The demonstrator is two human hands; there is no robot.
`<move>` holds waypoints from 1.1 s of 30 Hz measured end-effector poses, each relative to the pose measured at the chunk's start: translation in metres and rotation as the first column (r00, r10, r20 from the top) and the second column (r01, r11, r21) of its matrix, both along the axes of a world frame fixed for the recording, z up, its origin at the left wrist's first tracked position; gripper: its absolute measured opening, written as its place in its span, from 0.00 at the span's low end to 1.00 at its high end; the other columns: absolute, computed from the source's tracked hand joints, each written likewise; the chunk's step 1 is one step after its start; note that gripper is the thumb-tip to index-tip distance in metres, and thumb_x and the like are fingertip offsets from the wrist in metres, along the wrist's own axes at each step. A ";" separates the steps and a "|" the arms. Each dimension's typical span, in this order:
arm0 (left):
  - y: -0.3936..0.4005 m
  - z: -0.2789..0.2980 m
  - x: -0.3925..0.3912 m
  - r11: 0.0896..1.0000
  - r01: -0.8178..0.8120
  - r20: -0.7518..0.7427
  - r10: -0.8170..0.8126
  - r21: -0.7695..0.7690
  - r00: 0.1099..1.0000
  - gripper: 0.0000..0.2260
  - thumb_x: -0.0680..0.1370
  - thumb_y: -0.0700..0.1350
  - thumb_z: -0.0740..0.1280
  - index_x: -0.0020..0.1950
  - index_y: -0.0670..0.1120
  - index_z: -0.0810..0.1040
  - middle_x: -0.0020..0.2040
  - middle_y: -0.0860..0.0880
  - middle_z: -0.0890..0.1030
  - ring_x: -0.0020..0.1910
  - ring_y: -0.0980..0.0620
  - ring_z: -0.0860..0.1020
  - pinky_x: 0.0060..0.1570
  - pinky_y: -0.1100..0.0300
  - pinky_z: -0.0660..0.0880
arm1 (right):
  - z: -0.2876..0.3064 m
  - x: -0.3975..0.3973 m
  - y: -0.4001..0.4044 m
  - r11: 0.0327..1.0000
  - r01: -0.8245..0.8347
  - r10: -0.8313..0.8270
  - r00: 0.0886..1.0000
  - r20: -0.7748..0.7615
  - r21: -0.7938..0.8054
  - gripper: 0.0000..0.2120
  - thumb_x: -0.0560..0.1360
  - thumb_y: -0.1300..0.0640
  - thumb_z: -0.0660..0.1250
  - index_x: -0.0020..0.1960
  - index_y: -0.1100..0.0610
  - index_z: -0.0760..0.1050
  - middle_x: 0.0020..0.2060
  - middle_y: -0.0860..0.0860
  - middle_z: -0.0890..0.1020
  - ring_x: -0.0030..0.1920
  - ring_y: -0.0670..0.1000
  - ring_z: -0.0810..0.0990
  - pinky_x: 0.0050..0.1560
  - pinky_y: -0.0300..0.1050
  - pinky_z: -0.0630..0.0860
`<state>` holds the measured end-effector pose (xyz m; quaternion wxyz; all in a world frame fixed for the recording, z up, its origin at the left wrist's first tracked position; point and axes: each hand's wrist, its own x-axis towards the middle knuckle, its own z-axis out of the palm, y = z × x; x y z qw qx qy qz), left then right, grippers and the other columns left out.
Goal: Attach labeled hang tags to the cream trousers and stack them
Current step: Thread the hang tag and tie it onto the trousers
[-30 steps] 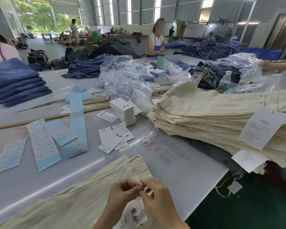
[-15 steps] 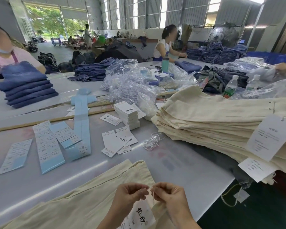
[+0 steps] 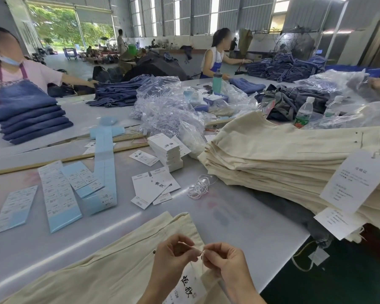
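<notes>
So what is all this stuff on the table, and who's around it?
Trousers in hand: one, cream, near edge under the hands.
Hang tag: one, white with black lettering, hanging below the fingers on a thin white string.
Stacked trousers: one pile, cream, right, tags dangling.
Tag stack: one, white, table centre.
Loose tags: several, white, before the stack.
Label strips: several, pale blue, left.
String bundle: one, white, centre.
Folded jeans: one pile, blue, far left.
Water bottles: two, clear, right rear.
Other workers: three partly visible, across the tables.
Left hand: pinches the string.
Right hand: pinches the string.
</notes>
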<state>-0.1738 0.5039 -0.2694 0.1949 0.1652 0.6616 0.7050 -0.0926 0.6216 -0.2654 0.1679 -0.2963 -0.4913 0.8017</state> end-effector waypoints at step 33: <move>0.005 -0.015 0.007 0.993 -0.102 0.072 0.097 0.066 0.993 0.13 0.59 0.32 0.76 0.35 0.36 0.73 0.27 0.37 0.80 0.26 0.47 0.79 0.30 0.61 0.77 | -0.009 -0.001 -0.004 0.968 -0.041 0.031 0.999 0.043 0.248 0.13 0.69 0.75 0.69 0.31 0.61 0.80 0.25 0.57 0.79 0.25 0.48 0.76 0.29 0.36 0.74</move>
